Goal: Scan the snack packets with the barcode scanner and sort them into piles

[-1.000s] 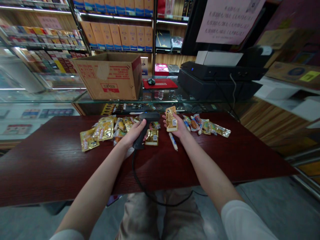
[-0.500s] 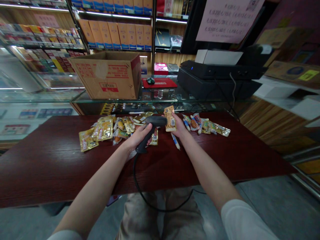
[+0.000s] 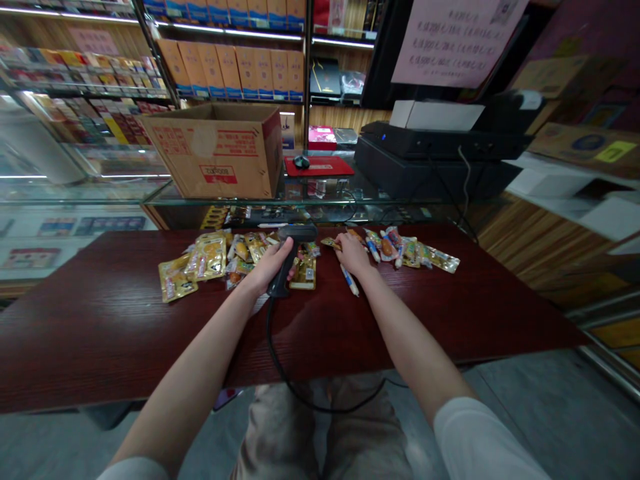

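My left hand (image 3: 273,265) is wrapped round the handle of a black barcode scanner (image 3: 296,233), whose head points right above the table. My right hand (image 3: 351,253) grips a gold snack packet (image 3: 331,243), seen nearly edge-on and mostly covered by the fingers. Below the scanner lies another gold packet (image 3: 303,275). A heap of gold and clear snack packets (image 3: 210,257) spreads to the left of the scanner. To the right of my right hand is a smaller group of wrapped snacks (image 3: 387,247). A thin white-and-blue wrapped stick (image 3: 350,280) lies just below that hand.
The dark red wooden table (image 3: 400,327) carries the snacks. Behind it a glass counter bears a cardboard box (image 3: 215,157), a red mat (image 3: 325,165) with a mouse, and black till equipment (image 3: 430,160). The scanner's cable (image 3: 280,367) hangs over the front edge.
My right hand has lowered the snack packet toward the table and turned it from face-on to nearly edge-on. The scanner has shifted slightly left and up, uncovering the gold packet below.
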The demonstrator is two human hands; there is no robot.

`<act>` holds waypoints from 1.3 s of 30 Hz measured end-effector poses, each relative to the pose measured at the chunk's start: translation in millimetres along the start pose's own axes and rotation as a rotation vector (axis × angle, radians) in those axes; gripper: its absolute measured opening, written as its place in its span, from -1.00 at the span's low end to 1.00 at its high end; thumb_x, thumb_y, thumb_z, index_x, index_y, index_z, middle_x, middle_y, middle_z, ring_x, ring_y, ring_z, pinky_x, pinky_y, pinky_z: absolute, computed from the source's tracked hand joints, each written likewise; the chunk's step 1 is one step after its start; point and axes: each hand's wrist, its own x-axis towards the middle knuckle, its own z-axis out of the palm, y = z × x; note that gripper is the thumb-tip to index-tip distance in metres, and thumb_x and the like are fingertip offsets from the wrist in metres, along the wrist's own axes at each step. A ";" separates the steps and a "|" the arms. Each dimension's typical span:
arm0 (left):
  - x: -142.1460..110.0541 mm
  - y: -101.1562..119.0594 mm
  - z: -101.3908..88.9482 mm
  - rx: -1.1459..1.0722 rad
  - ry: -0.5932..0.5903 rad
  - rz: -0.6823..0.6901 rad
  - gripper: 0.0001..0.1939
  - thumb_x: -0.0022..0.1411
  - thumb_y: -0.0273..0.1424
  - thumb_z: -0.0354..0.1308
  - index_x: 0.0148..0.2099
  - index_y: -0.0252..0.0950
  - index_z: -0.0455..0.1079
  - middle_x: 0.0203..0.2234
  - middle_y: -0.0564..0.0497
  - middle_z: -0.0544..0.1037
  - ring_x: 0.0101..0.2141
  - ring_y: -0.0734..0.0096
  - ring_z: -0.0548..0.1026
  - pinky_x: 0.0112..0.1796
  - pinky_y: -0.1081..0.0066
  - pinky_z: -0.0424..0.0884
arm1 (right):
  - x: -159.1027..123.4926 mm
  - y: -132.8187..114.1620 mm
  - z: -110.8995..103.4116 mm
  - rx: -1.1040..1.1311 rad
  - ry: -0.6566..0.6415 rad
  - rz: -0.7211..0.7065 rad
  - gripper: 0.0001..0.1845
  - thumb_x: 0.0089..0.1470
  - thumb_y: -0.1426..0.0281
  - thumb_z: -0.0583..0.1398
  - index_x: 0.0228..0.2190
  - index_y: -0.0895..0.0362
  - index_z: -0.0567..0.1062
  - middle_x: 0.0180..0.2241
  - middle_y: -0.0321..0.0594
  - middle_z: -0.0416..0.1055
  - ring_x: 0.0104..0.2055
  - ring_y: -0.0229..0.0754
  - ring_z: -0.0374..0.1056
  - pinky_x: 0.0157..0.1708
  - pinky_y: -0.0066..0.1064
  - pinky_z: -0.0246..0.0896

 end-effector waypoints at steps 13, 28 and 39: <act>0.3 1.0 1.2 -0.006 0.017 -0.017 -0.37 0.03 0.20 0.18 -0.30 -0.34 0.34 -0.72 0.11 0.35 -0.72 0.56 0.30 -0.69 0.54 0.21 | 0.5 22.8 -18.1 -0.096 0.116 0.307 -0.41 -0.03 0.09 0.32 -0.06 0.22 0.45 0.09 0.24 0.26 0.21 0.31 0.06 0.10 0.14 -0.07; 1.7 -1.5 -0.6 0.019 0.005 -0.002 -0.34 0.02 0.22 0.17 -0.27 -0.35 0.37 -0.73 0.10 0.35 -0.72 0.55 0.30 -0.68 0.55 0.21 | -2.9 31.9 -32.4 0.374 -0.460 0.249 -0.74 -0.16 0.30 0.39 -0.65 0.09 0.44 -0.69 -0.23 0.33 -0.51 -0.07 0.40 -0.48 -0.30 0.22; 1.3 0.7 -1.7 0.010 -0.007 -0.022 -0.32 0.03 0.23 0.15 -0.25 -0.36 0.38 -0.73 0.10 0.35 -0.72 0.55 0.29 -0.68 0.55 0.23 | -5.0 -7.3 -48.2 1.268 -0.342 0.304 -0.81 -0.02 0.42 0.31 -0.28 0.14 0.54 -0.47 -0.27 0.50 -0.50 -0.33 0.38 -0.53 -0.54 0.29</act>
